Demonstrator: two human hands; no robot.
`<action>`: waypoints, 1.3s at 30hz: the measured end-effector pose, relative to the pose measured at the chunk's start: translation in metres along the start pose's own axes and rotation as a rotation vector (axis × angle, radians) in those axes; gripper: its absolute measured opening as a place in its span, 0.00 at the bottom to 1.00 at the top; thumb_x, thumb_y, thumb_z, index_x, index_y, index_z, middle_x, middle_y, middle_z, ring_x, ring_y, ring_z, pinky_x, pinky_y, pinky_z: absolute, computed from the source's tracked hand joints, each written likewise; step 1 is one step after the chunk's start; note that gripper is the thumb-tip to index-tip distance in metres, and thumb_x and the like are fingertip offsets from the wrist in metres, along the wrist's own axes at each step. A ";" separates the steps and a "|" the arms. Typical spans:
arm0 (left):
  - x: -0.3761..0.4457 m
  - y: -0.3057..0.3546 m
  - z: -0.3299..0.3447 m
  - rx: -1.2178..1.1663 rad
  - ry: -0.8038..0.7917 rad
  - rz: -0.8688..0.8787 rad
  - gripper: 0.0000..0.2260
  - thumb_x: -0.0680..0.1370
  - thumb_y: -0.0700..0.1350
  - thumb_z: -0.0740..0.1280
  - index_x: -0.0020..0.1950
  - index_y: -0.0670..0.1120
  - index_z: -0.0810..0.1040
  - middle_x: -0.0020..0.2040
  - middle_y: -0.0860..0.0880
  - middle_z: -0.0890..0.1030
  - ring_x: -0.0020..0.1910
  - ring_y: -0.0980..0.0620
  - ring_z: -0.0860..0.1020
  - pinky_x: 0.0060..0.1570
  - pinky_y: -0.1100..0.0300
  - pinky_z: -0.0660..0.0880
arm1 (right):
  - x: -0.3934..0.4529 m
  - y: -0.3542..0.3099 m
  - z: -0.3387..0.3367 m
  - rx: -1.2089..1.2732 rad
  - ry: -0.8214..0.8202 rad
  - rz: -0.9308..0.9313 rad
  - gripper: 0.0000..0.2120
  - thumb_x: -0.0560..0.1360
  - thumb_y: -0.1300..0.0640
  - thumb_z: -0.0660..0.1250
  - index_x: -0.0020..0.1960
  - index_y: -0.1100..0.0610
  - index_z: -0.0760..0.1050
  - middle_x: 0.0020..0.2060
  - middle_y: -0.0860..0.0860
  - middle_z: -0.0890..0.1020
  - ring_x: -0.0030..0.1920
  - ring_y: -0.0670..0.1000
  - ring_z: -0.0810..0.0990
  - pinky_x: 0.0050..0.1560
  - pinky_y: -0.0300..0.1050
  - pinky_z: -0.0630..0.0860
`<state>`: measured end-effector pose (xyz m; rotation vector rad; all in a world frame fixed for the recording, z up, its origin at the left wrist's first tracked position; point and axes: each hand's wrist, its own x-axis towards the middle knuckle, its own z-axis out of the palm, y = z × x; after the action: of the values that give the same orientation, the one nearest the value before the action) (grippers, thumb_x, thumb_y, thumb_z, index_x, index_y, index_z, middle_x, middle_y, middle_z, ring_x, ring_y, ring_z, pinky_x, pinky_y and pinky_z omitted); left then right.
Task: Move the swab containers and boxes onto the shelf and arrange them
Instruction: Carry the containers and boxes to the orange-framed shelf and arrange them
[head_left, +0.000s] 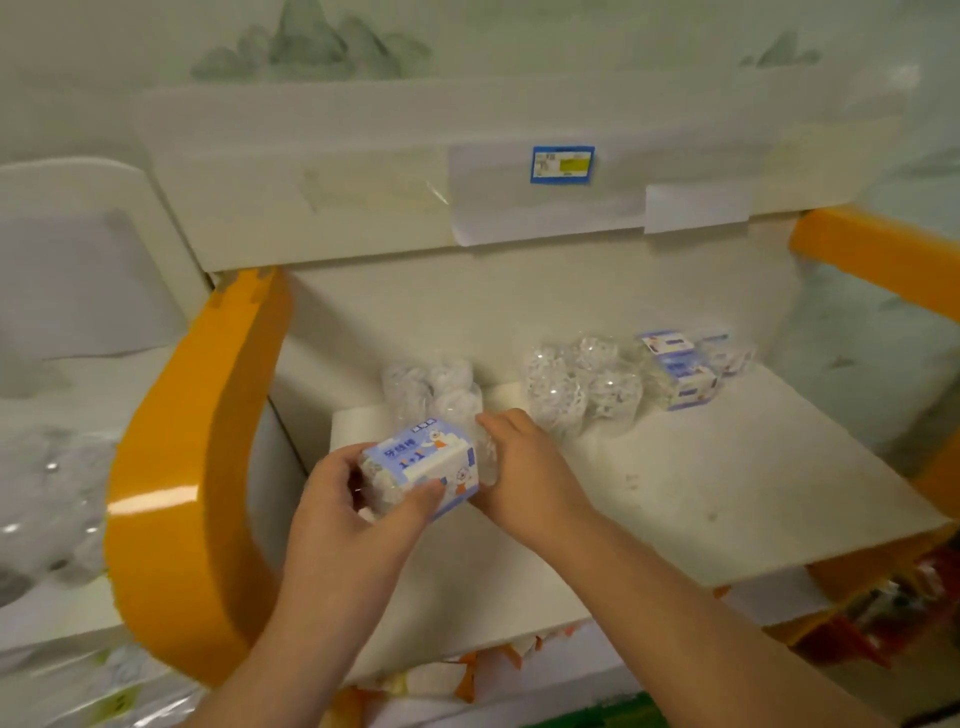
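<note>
A swab pack with a blue-and-white label (423, 465) is held between both hands just above the left part of the white shelf (701, 478). My left hand (345, 512) grips its near left end, thumb on the front. My right hand (524, 467) holds its right end with curled fingers. Behind it stand clear swab containers (434, 387). More clear containers (579, 389) sit in the middle at the back, and another labelled pack (680, 376) lies at the back right.
Orange curved brackets flank the shelf at the left (192, 462) and right (878, 254). An upper shelf edge with a blue price tag (562, 164) overhangs. Wrapped goods (47, 499) fill the neighbouring left shelf; coloured packets (883, 613) lie below.
</note>
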<state>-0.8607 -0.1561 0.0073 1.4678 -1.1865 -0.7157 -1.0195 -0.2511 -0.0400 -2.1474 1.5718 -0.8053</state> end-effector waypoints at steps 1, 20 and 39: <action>0.001 -0.001 0.003 0.026 0.023 0.006 0.18 0.67 0.51 0.78 0.53 0.56 0.76 0.51 0.53 0.82 0.46 0.61 0.80 0.45 0.62 0.75 | 0.004 0.005 0.003 0.010 -0.006 -0.020 0.36 0.67 0.45 0.75 0.71 0.55 0.70 0.62 0.52 0.73 0.62 0.55 0.76 0.61 0.50 0.74; 0.023 0.054 0.163 -0.039 -0.156 0.008 0.23 0.65 0.48 0.79 0.57 0.53 0.77 0.50 0.53 0.84 0.47 0.55 0.83 0.42 0.61 0.78 | -0.023 0.163 -0.174 0.002 0.147 0.033 0.26 0.67 0.49 0.77 0.64 0.52 0.76 0.55 0.43 0.77 0.57 0.46 0.77 0.60 0.43 0.73; 0.059 -0.010 0.359 0.320 -0.318 0.110 0.29 0.67 0.48 0.78 0.65 0.51 0.72 0.59 0.53 0.73 0.55 0.57 0.77 0.58 0.54 0.76 | -0.088 0.244 -0.251 -0.103 0.102 0.130 0.30 0.71 0.44 0.72 0.71 0.48 0.69 0.63 0.41 0.74 0.64 0.43 0.72 0.64 0.41 0.71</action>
<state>-1.1614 -0.3402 -0.0834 1.5705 -1.6748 -0.7254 -1.3794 -0.2337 -0.0107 -2.0771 1.8211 -0.8188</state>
